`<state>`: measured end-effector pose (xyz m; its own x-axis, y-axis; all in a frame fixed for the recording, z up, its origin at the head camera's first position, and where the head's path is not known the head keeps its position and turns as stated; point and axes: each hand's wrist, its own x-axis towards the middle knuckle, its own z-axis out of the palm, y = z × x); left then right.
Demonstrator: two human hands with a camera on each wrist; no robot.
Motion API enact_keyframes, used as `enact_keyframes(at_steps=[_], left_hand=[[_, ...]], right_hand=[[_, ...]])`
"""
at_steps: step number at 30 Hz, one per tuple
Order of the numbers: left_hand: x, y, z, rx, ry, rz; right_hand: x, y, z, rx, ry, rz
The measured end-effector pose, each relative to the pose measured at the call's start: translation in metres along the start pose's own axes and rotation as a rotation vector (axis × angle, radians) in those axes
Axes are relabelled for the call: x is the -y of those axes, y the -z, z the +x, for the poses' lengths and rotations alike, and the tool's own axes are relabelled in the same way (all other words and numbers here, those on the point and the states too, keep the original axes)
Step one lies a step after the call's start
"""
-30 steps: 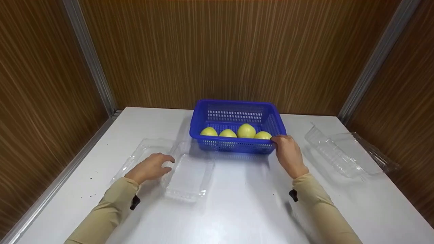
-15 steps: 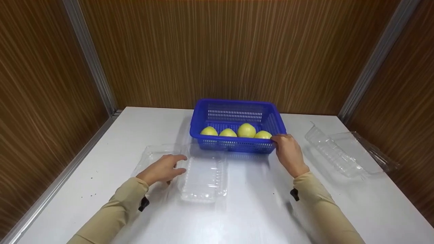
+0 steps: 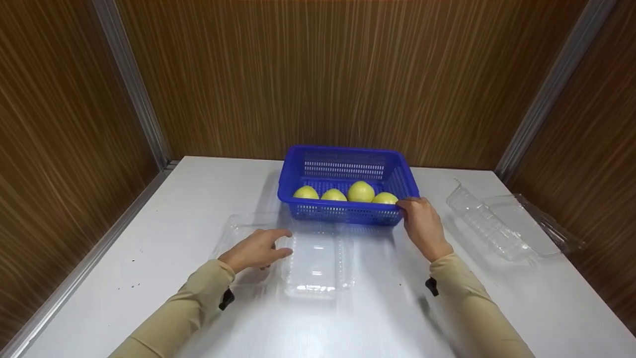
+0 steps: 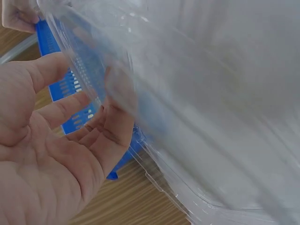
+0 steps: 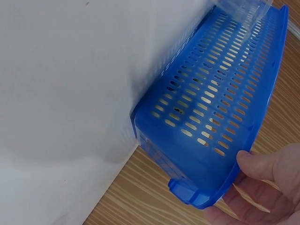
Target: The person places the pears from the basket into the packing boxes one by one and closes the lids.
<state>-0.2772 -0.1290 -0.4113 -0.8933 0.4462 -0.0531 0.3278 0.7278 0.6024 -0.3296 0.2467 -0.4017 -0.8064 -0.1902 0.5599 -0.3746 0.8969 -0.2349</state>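
Note:
A clear plastic clamshell container (image 3: 314,266) lies unfolded on the table in front of a blue basket (image 3: 348,210). My left hand (image 3: 256,249) reaches over its left half, thumb and forefinger apart, fingertips at the wall of the right half. In the left wrist view the loosely bent fingers (image 4: 117,103) partly show through the clear plastic (image 4: 211,93). My right hand (image 3: 422,223) grips the basket's front right corner. The right wrist view shows that thumb (image 5: 255,164) on the rim, with other fingers behind it. Several round yellow-green fruits (image 3: 361,192) sit along the basket's near side.
Another clear plastic container (image 3: 489,223) lies unfolded on the right of the white table (image 3: 367,323). Wood-patterned panels (image 3: 318,74) stand behind the table and at both sides. Small dark specks (image 3: 135,286) dot the left of the tabletop.
My left hand has moved to the right, and the clear clamshell container has slid right with it. The right hand, basket and fruits have stayed in place.

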Motion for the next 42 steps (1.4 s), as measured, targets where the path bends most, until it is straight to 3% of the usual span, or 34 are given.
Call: enact_keyframes(at_steps=[10, 22, 35, 42], left_hand=[[-0.008, -0.014, 0.011, -0.020, -0.098, 0.043], [-0.018, -0.023, 0.017, -0.031, -0.130, 0.014], [-0.020, -0.026, 0.024, -0.007, -0.177, 0.026], [-0.019, -0.027, 0.026, 0.023, -0.191, 0.025]], right_hand=[[0.000, 0.002, 0.002, 0.027, -0.031, -0.008], [-0.003, 0.003, 0.023, 0.083, -0.099, 0.045], [-0.006, -0.007, 0.057, 0.297, -0.123, 0.127], [-0.006, -0.013, 0.076, 0.504, -0.217, 0.089]])
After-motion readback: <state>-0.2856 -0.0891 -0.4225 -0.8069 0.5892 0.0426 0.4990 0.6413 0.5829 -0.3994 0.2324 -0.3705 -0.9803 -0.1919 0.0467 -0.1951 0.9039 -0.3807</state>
